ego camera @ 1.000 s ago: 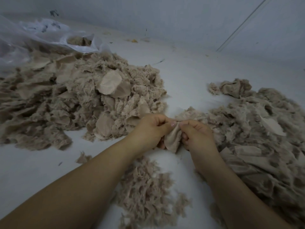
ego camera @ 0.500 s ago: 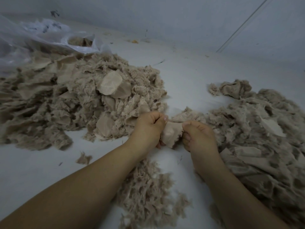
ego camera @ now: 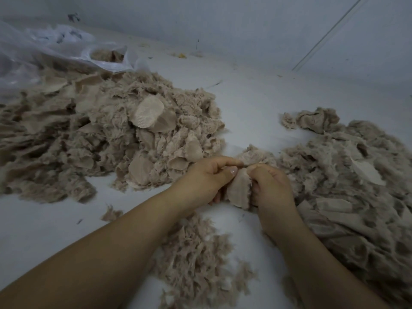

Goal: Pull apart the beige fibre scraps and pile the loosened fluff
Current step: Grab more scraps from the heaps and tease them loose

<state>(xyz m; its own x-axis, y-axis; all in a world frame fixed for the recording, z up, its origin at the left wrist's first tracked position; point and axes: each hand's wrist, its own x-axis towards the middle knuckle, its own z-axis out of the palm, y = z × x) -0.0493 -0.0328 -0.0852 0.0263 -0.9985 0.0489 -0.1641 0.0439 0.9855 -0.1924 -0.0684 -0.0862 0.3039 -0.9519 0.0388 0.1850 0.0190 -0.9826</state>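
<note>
both hands meet at centre over a pale grey-white tabletop (ego camera: 256, 103), pinching one beige fabric scrap (ego camera: 239, 189) between them. left hand (ego camera: 206, 178) grips the scrap's left edge, fingers curled, thumb on top with the nail visible. right hand (ego camera: 270, 186) grips the right edge, fingers curled round it, knuckles up. the two hands nearly touch at the top of the scrap; the scrap hangs down between them, just above the tabletop, lower edge frayed. bare forearms come in from bottom left and bottom right. big pile of beige scraps and fluff (ego camera: 107, 143) on the left, well spread toward the left edge, with flat woven round-ish pieces showing on top and at its near side; it sits just beside the left hand. second large pile (ego camera: 347, 188) on the right, running from mid-frame to the bottom right corner, touching or passing under the right forearm, cannot tell which. small crumpled clump (ego camera: 316, 120) at that pile's far end. shredded loose fluff heap (ego camera: 196, 255) lies on the tabletop below the hands, partly under the left forearm. small stray tuft (ego camera: 111, 214) sits alone left of the forearm. clear plastic bag (ego camera: 66, 52) at upper left behind the left pile, with beige material inside its open mouth. tiny debris specks near the far wall. dim lighting, edges distorted by the wide lens.
</note>
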